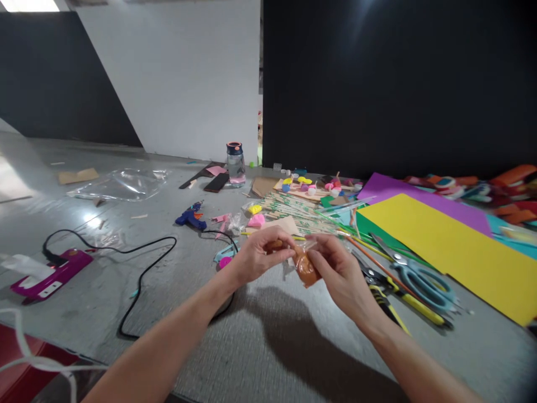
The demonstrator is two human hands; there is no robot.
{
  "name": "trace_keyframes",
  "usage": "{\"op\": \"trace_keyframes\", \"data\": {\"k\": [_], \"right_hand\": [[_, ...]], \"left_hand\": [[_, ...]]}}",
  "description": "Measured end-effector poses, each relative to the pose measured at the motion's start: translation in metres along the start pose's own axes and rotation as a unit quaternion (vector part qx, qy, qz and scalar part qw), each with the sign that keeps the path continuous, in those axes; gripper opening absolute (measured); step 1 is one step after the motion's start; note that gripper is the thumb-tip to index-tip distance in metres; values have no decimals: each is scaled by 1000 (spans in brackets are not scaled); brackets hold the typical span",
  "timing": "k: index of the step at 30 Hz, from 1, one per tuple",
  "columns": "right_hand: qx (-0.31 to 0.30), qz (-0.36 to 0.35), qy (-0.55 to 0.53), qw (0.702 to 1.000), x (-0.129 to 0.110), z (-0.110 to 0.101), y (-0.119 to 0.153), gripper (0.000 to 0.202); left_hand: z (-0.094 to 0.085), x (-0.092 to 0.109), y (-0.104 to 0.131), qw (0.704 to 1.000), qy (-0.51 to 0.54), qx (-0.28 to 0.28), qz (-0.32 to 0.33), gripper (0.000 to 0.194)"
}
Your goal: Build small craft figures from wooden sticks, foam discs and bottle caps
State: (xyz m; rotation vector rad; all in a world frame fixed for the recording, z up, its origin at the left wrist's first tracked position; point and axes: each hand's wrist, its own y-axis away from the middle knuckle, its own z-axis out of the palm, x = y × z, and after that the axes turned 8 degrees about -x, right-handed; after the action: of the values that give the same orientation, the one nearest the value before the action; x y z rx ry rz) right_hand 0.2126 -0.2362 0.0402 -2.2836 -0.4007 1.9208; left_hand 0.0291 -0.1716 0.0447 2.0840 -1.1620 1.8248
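Both hands are together above the front of the grey table. My right hand [339, 271] pinches a small clear plastic packet with an orange-brown lump [307, 272] in it, which looks like modelling clay. From the left side, my left hand [262, 254] is closed, thumb and fingers on a piece of the same orange-brown clay [274, 245] at the packet's upper edge. Whether that piece is joined to the lump is hard to see. Just behind the hands lie a pink clay lump [257, 220], a yellow one [254, 209] and many paper-wrapped sticks [289, 207].
To the right are scissors [423, 280], yellow-black pliers [415, 308] and yellow [457, 246] and purple [428, 204] sheets. A blue glue gun [191, 217], its black cord [149, 263], a magenta power strip [52, 277] and a water bottle [235, 165] are left and behind.
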Motion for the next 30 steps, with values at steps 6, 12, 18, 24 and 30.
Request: {"op": "trace_keyframes", "data": {"k": [6, 12, 18, 24, 30], "right_hand": [[32, 3, 16, 999, 5, 8, 4, 23], [30, 29, -44, 998, 17, 13, 7, 27], [-24, 18, -64, 997, 14, 10, 3, 29], [33, 11, -37, 999, 7, 10, 2, 30], [53, 20, -9, 998, 8, 11, 3, 30]], "left_hand": [[0, 2, -1, 994, -79, -79, 1, 12], [4, -6, 0, 990, -65, -123, -5, 16], [10, -4, 1, 998, -1, -62, -22, 11], [12, 0, 1, 998, 50, -14, -47, 15], [6, 4, 0, 997, -57, -42, -14, 8]]}}
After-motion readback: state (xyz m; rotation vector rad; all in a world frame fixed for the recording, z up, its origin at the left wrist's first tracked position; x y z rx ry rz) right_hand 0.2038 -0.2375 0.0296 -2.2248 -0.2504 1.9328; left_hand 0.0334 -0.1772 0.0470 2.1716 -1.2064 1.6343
